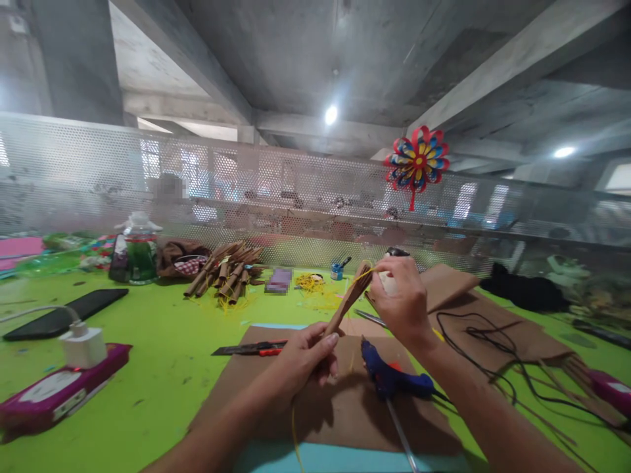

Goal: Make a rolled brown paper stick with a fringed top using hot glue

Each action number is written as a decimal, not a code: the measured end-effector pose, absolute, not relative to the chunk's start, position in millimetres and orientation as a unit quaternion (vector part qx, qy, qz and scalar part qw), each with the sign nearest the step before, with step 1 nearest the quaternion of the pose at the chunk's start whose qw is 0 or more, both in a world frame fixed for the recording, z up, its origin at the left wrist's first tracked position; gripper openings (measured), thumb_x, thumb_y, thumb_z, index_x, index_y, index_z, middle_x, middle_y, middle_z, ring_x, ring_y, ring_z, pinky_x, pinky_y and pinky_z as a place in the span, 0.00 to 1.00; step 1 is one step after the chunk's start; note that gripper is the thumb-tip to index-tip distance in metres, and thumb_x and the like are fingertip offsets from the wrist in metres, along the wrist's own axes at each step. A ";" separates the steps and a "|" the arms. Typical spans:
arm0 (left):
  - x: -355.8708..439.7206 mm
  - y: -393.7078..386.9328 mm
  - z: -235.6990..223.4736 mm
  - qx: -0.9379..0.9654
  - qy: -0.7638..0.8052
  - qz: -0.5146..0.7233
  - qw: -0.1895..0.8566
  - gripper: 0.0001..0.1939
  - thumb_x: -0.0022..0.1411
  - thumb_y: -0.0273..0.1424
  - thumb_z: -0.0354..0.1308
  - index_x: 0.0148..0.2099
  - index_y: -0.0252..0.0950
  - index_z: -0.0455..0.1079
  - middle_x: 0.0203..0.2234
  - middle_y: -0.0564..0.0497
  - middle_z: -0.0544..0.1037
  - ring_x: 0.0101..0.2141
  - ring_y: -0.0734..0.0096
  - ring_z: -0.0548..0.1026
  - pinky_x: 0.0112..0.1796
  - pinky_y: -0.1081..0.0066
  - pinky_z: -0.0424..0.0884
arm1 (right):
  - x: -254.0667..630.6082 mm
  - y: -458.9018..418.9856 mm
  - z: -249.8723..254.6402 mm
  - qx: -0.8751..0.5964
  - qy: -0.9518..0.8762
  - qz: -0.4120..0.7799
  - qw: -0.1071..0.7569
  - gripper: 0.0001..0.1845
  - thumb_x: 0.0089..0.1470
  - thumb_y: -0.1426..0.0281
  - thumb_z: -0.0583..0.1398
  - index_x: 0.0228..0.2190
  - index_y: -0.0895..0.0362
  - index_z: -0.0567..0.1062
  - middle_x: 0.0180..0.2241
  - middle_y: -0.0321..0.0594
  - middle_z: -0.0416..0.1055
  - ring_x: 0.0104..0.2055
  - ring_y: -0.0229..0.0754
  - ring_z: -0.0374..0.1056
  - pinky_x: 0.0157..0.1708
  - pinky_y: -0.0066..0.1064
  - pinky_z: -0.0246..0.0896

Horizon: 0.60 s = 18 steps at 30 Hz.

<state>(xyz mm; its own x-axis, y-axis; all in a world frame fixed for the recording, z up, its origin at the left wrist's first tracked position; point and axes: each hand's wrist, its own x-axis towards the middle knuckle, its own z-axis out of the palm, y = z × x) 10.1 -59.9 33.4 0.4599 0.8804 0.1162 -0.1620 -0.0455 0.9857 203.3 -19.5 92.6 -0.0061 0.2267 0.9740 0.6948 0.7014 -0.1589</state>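
My left hand (310, 358) is closed around the lower end of a rolled brown paper piece (349, 299), which slants up to the right. At its upper end, my right hand (401, 289) pinches a thin yellow string (367, 270) that lies against the paper. More yellow string hangs below my left hand. Under both hands lies a brown paper sheet (246, 401). A blue glue gun (389, 374) rests on the sheet below my right hand. To the left of my left hand is a red and black utility knife (251, 348).
A pile of rolled brown paper pieces (231, 269) lies at the back left, near tangled yellow string (311, 282). A purple power strip (64, 387) with a white plug and a black phone (69, 312) are on the left. Black cable (486, 335) crosses brown paper on the right.
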 end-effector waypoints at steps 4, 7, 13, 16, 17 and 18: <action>6.2 -59.3 33.5 0.560 0.272 0.397 0.674 0.18 0.61 0.44 0.55 0.44 0.33 0.65 0.20 0.52 0.73 0.15 0.83 0.63 0.17 0.80 0.52 | 200.4 -19.3 91.8 -0.290 -0.651 0.085 0.696 0.03 0.51 0.71 0.59 0.30 0.56 0.68 0.38 0.43 0.72 0.41 0.43 0.69 0.41 0.39 0.64; 5.1 -61.5 34.3 0.557 0.262 0.382 0.690 0.17 0.63 0.42 0.53 0.46 0.33 0.66 0.20 0.52 0.73 0.15 0.83 0.62 0.17 0.81 0.51 | 198.7 -18.0 92.8 -0.253 -0.611 0.185 0.726 0.05 0.51 0.71 0.60 0.29 0.55 0.66 0.35 0.40 0.73 0.39 0.41 0.70 0.42 0.38 0.64; 6.9 -60.9 31.3 0.556 0.267 0.385 0.687 0.17 0.63 0.42 0.53 0.45 0.33 0.66 0.20 0.51 0.73 0.16 0.83 0.62 0.17 0.81 0.52 | 206.4 -16.9 94.0 -0.275 -0.598 0.158 0.736 0.19 0.48 0.71 0.62 0.44 0.54 0.69 0.25 0.32 0.63 0.29 0.37 0.64 0.33 0.33 0.63; 6.8 -58.1 30.5 0.533 0.278 0.424 0.678 0.16 0.62 0.41 0.55 0.44 0.33 0.66 0.20 0.52 0.73 0.15 0.83 0.61 0.18 0.80 0.53 | 208.6 -27.7 95.1 -0.262 -0.641 0.165 0.702 0.27 0.48 0.72 0.61 0.52 0.52 0.66 0.25 0.31 0.60 0.32 0.40 0.64 0.35 0.35 0.62; 6.4 -57.0 30.7 0.524 0.283 0.441 0.671 0.16 0.62 0.41 0.55 0.44 0.33 0.67 0.20 0.52 0.73 0.15 0.83 0.61 0.18 0.80 0.53 | 208.0 -33.6 95.5 -0.260 -0.655 0.170 0.689 0.26 0.48 0.72 0.61 0.51 0.53 0.68 0.25 0.32 0.61 0.34 0.40 0.64 0.36 0.35 0.62; 5.9 -55.9 31.0 0.517 0.288 0.457 0.664 0.16 0.62 0.41 0.55 0.44 0.32 0.67 0.20 0.53 0.73 0.16 0.83 0.62 0.18 0.80 0.53 | 206.8 -40.6 95.9 -0.257 -0.667 0.179 0.675 0.24 0.49 0.72 0.61 0.50 0.53 0.69 0.26 0.33 0.62 0.35 0.40 0.64 0.36 0.35 0.62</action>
